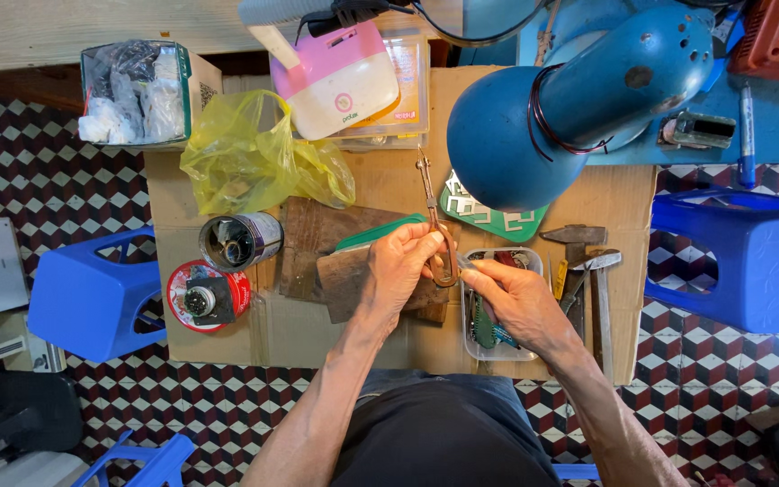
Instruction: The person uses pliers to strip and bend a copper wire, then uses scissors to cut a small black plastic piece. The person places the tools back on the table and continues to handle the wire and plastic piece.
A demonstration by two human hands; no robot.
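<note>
My left hand (403, 266) grips the brown handles of a pair of scissors (432, 212), whose blades point away from me over a cardboard work surface (380, 180). My right hand (517, 302) hovers just right of the scissor handles, fingers curled, over a clear plastic tray (498, 347) of small parts. I cannot tell whether the right fingers pinch anything. Under my left hand lie dark wooden blocks (326, 243).
A blue desk lamp (579, 99) hangs over the far right. Two hammers (588, 261) lie right of the tray. A yellow plastic bag (254, 162), a metal can (238, 241), a red tin lid with a black part (207, 296), a pink-and-white device (335, 77) and blue stools (92, 293) surround the board.
</note>
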